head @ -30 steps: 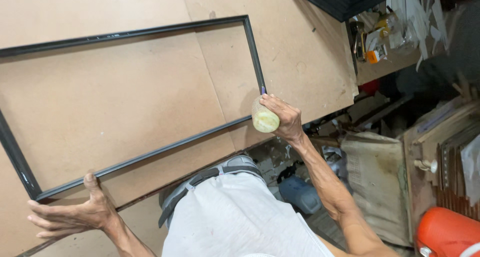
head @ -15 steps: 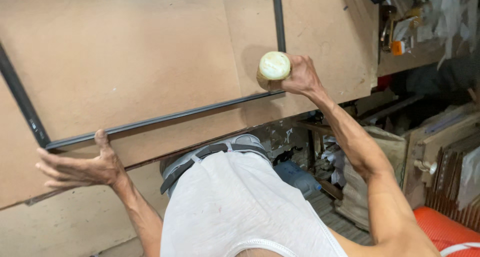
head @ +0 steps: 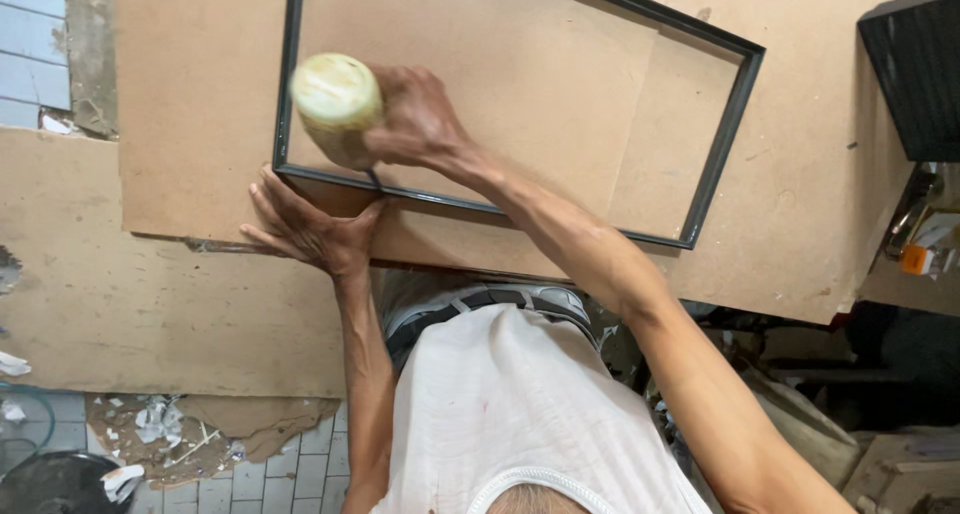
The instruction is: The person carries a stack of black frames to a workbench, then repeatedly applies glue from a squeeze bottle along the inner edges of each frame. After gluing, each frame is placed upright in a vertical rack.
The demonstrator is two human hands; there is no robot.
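Note:
A thin black rectangular frame [head: 722, 144] lies flat on a brown fibreboard sheet [head: 190, 104]. My right hand [head: 420, 124] grips a pale yellow-green bottle [head: 336, 102] with its tip down on the frame's near rail, close to the left corner. Just below that rail my left hand [head: 312, 231] lies flat with fingers spread, pressing on the board at the frame's near left corner. My right forearm crosses the near rail and hides part of it.
A second board [head: 120, 304] lies under the sheet at the left. Tiled floor with paper scraps [head: 160, 424] and a dark bucket [head: 55, 484] show at the lower left. A black box [head: 915, 69] stands at the right, with clutter on a shelf [head: 920, 254] below it.
My right hand has carried the bottle from the frame's right corner across to its left corner. My left hand stays at the near left corner. The view has shifted left.

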